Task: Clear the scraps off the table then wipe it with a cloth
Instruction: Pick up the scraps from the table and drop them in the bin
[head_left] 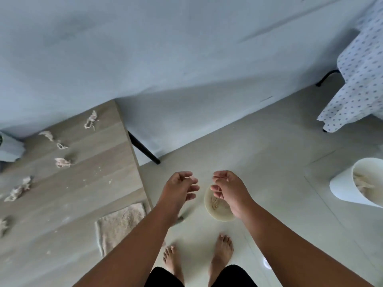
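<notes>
Several pale, stringy scraps and small crumbs lie scattered on the wooden table at the left. A beige cloth lies flat near the table's front corner. Both my hands are off the table, held out over the floor. My left hand has loosely curled fingers and holds nothing. My right hand, also loosely curled, hovers over a small round bowl with crumbs in it. The bowl appears to sit on the floor and is partly hidden by that hand.
A white bin holding scraps stands on the tiled floor at the right. A spotted cloth hangs over furniture at the far right. The table's black leg angles down by the wall. My bare feet stand below the bowl.
</notes>
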A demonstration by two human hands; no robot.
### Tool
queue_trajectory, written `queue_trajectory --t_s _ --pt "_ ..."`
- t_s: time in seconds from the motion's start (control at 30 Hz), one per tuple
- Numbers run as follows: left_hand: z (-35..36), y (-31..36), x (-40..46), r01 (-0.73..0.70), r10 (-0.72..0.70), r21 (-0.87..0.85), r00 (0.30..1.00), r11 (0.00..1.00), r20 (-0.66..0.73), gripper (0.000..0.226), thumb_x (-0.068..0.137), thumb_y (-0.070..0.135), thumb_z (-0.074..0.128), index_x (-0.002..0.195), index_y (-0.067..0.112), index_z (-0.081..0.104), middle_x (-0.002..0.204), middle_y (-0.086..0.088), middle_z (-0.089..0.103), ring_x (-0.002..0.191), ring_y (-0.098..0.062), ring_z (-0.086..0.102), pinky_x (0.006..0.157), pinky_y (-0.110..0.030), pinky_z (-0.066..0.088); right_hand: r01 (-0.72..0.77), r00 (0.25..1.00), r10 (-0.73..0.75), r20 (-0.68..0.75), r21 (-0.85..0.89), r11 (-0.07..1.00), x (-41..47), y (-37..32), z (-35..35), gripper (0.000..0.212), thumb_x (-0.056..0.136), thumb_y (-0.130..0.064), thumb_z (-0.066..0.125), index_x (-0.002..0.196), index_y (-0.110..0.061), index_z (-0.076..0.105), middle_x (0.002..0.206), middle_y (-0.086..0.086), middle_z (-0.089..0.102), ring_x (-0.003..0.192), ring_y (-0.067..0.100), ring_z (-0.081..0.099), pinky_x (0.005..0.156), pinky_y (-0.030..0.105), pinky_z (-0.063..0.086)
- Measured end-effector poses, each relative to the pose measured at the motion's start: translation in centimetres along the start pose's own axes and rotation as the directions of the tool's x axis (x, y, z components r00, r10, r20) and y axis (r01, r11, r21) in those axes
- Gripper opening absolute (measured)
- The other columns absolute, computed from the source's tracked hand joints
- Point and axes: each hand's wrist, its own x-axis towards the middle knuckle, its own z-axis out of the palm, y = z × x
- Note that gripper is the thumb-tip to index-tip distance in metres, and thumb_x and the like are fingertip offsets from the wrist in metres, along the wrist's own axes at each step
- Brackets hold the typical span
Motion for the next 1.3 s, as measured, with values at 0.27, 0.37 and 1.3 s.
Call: queue_trajectory --t_s 0.27,0.37,1.3 --pt "-13.4 2.3 -4.9 -0.126 0.116 -0.061 0.983 0.990 -0.142 0.015 0.102 0.011 0.061 0.116 0.013 0.065 0.100 -0.008 0.076 0.082 -0.019 0.074 0.068 -0.031 0.055 0.174 0.973 -0.138 0.185 -0.197 0.965 -4.4 -2.1 12.2 0.011 0.098 -0.015 0.062 0.105 -0.021 0.068 0.102 0.003 0.074 0.080 0.017 0.076 0.062 0.025 0.053" --pt "-19.4 1.9 -6.2 -0.139 0.121 -0.082 0.973 0.987 -0.195 0.015 0.102 0.009 0.059 0.115 0.013 0.065 0.099 -0.007 0.075 0.080 -0.016 0.071 0.065 -0.029 0.052 0.229 0.958 -0.169 0.233 -0.257 0.939 -5.9 -1.8 17.3 0.010 0.099 -0.015 0.062 0.106 -0.020 0.068 0.103 0.004 0.074 0.083 0.019 0.076 0.062 0.025 0.055" --pt "-44.0 2.9 1.5 -0.199 0.252 0.202 0.925 0.959 -0.284 0.018 0.093 0.024 0.071 0.106 0.033 0.064 0.099 0.004 0.070 0.090 -0.018 0.068 0.080 -0.042 0.059 0.378 0.925 -0.337 0.176 -0.523 0.764 -5.9 -1.2 38.9 0.018 0.100 -0.015 0.061 0.116 -0.020 0.067 0.104 0.000 0.067 0.093 0.030 0.073 0.081 0.046 0.061"
